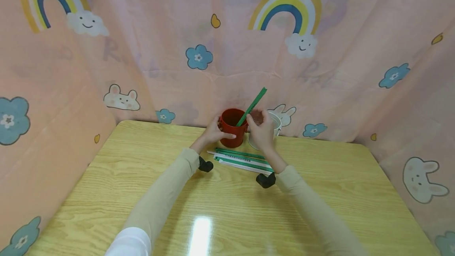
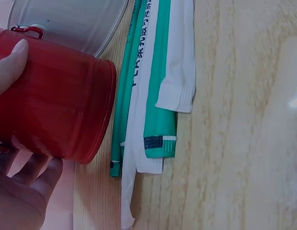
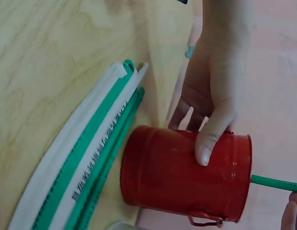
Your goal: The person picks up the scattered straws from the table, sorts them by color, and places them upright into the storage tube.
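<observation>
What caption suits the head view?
Left hand grips a red bucket; right hand holds a green straw partly inside it.

From the head we look forward and down, well back, over the table [image 1: 231,208] toward the curtain [image 1: 160,31]; from the left wrist we look close, the view on its side, the red bucket [image 2: 57,100] at nine o'clock; from the right wrist, equally close, at five; both wrist views share bucket and straws [image 3: 96,148].

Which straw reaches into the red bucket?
The green straw slanting up from the red bucket, held by the right hand; the other straws lie together on the table.
</observation>
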Tool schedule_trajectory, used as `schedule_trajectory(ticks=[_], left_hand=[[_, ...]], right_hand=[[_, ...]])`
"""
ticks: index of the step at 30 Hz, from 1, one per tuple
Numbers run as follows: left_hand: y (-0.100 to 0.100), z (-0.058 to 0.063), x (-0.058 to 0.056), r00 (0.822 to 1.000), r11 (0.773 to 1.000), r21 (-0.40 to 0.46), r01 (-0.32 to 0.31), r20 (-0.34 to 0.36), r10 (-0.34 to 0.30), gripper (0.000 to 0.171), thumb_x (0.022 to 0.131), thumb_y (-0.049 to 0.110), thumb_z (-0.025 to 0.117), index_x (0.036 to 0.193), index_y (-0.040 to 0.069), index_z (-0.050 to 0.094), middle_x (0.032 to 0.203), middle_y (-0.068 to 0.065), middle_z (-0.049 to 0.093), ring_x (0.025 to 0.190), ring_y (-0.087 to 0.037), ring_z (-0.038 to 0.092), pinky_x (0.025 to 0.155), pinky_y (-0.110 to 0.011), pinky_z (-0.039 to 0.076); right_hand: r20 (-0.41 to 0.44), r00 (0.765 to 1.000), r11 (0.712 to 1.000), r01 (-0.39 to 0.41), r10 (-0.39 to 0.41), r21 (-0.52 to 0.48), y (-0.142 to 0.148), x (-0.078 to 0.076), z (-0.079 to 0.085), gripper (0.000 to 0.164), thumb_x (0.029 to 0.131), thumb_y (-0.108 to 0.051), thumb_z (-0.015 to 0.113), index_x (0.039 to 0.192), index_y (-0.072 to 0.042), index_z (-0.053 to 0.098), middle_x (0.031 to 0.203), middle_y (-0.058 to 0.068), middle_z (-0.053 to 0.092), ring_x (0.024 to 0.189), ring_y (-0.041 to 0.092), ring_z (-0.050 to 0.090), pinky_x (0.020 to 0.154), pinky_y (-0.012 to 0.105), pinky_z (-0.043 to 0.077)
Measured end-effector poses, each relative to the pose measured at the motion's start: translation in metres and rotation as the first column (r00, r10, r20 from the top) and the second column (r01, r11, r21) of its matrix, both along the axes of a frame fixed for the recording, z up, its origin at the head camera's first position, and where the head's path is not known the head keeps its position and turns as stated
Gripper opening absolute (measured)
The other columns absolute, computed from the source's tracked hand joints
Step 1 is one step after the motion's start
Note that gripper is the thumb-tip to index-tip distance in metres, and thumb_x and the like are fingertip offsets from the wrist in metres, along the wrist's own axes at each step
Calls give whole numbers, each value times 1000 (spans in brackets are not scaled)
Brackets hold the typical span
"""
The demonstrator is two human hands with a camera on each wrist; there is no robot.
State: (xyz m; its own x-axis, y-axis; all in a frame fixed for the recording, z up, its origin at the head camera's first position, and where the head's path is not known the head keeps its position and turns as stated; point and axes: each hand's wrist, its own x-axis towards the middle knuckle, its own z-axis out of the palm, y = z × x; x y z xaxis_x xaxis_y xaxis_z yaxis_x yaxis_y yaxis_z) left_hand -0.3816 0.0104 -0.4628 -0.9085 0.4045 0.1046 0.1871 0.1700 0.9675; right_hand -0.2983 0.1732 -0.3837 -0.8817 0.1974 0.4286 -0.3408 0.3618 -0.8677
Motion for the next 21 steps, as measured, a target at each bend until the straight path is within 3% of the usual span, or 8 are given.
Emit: schedule_trajectory(ticks=[7, 13, 16, 21], left_hand=[[0, 2, 1, 1000, 1000, -2, -6, 2, 6, 86, 76, 3, 78, 145, 5, 26, 144, -14, 40, 132, -31, 42, 110, -47, 39], [1, 2, 1, 1000, 1000, 2, -5, 7, 5, 86, 77, 3, 77, 145, 6, 26, 145, -14, 40, 132, -30, 41, 111, -45, 38], [1, 2, 2, 1000, 1000, 11, 0, 11, 0, 86, 77, 2, 77, 146, 6, 25, 145, -14, 40, 133, -30, 41, 111, -45, 38], [1, 3, 3, 1000, 1000, 12, -7, 13, 7, 87, 77, 1, 77, 146, 6, 24, 145, -14, 40, 133, -31, 41, 111, -45, 37]], right_hand=[[62, 997, 998, 49, -46, -47, 4, -12, -11, 24, 93, -10, 60, 113, 4, 60, 104, 21, 64, 93, 27, 63, 81, 16, 49], [152, 984, 993, 86, -98, 82, 10, -15, -11, 29, 92, -10, 59, 118, 3, 64, 109, 23, 69, 97, 32, 67, 84, 33, 55], [182, 976, 988, 99, -119, 117, 15, -14, -11, 36, 91, -10, 60, 125, 2, 61, 116, 20, 67, 101, 33, 66, 88, 41, 55], [175, 973, 986, 135, -150, 93, 19, -9, -11, 50, 87, -9, 59, 135, 1, 49, 125, 18, 58, 103, 33, 63, 85, 39, 54]])
